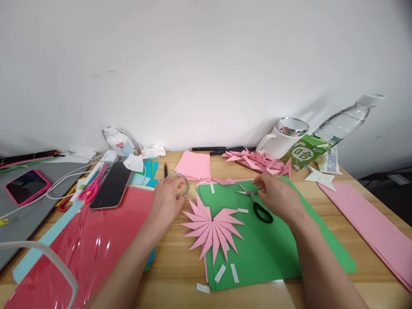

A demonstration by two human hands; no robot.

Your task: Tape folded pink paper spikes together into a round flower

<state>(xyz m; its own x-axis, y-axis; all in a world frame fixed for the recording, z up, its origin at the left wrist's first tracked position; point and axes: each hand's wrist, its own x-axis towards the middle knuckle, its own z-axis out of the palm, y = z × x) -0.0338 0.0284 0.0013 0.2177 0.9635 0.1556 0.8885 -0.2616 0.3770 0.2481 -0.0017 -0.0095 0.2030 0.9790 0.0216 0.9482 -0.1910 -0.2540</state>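
My left hand [169,193] is closed around a roll of tape [185,179], with part of the ring showing beyond the fingers. My right hand [278,195] has its fingers bent over the upper handle of a pair of scissors [263,213]. The blades are slightly apart and point left; the covered handle is hidden. Between my hands lies a pink fan of folded paper points [214,229], with a gap at its top. It rests partly on a stack of green paper [257,253]. Small white strips [234,273] lie on the green sheet and beside it.
Behind are pink squares [194,165], folded pink pieces [257,161] and a white mug [283,136]. A clear bottle [346,122] leans at the right, near pink strips [370,231]. Left are a phone [111,185], pink scissors [93,186], red paper [96,240] and cables [58,262].
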